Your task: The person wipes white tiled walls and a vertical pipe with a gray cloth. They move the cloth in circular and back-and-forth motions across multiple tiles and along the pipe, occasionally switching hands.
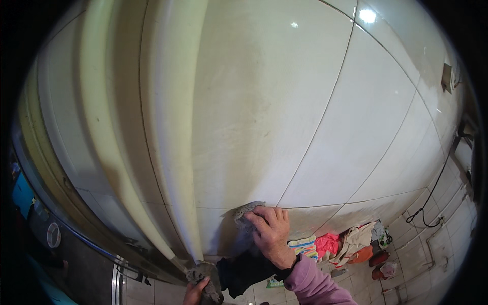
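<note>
My right hand (270,234), in a pink-purple sleeve with a dark cuff, presses a grey wadded cloth (246,215) against the pale tiled wall (244,114), close to a grout line. Brownish smears mark the wall around and above it. Low in the picture, my left hand (197,291) grips another grey cloth (209,288) near the lower ends of two cream-coloured pipes (183,114) that run up the wall. Dark fabric (244,270) lies between the two hands.
Coloured cloths (326,246) hang or lie in a row low along the wall. A black cable (427,206) loops at the right. Red containers (378,259) are near the lower right. At the left is a door or window frame (57,183), with a round white basket (53,234) beyond it.
</note>
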{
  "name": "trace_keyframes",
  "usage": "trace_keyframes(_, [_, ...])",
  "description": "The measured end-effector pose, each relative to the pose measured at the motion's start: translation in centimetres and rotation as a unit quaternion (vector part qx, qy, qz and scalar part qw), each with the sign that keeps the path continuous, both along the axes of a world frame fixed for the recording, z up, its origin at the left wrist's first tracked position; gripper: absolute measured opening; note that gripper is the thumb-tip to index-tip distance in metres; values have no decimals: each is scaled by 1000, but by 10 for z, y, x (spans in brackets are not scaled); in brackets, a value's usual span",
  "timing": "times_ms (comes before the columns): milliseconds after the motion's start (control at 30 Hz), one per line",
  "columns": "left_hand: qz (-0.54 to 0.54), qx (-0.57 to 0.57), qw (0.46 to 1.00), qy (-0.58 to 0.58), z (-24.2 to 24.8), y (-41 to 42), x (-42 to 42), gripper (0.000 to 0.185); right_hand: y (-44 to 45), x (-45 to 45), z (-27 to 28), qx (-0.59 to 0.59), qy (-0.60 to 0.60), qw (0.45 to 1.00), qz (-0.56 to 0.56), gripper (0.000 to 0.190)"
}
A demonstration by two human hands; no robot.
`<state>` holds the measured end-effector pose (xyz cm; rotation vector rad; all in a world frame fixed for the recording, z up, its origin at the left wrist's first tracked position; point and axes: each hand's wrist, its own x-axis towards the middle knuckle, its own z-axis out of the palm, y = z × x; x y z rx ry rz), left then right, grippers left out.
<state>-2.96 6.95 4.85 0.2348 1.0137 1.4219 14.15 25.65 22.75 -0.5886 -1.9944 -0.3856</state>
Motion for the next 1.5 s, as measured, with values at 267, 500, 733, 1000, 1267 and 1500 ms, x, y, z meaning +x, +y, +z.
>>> trace_keyframes(267, [-26, -30, 999, 11, -1, -3, -3, 31, 26, 3, 54, 57, 109, 991, -42, 52])
trace_keyframes(500, [2, -24, 1000, 7, -6, -4, -9, 32, 0, -14, 4, -32, -32, 999, -6, 48])
trace_keyframes(733, [-16, -11, 1000, 23, -4, -7, -14, 31, 27, -6, 62, 49, 121, 989, -71, 50])
trace_keyframes(1000, [-45, -47, 998, 22, 2, -2, -12, 35, 0, -18, -20, -69, -40, 997, 22, 49])
trace_keyframes(1267, [-263, 67, 962, 44, -9, 9, 11, 63, -30, -7, -39, -603, 356, 664, 262, 35])
trace_keyframes(1500, [-164, 76, 983, -24, -3, 24, 15, 52, -45, 31, -81, -702, 235, 641, 205, 36])
